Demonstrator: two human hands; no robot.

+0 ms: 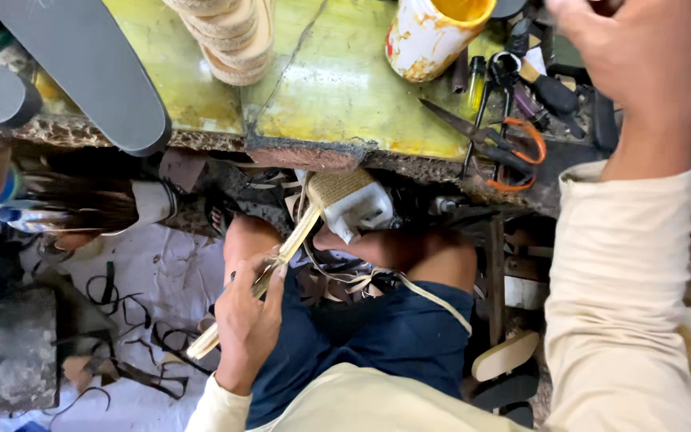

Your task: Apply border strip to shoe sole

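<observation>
A yellow-green counter [337,88] with a ragged front edge fills the upper middle of the frame. On it, at top centre, stands a stack of pale woven soles [229,40]; right of that, a white pot smeared with yellow glue [429,32]. Orange-handled scissors [493,144] lie at upper right. Two grey sole blanks [81,64] jut in from the upper left. Dark strap scraps [133,320] litter the white sheet at lower left.

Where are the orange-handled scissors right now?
In the head view, the orange-handled scissors lie at the yellow worktable's right front edge, below the paint-stained cup, just left of the raised right hand's wrist.
</observation>
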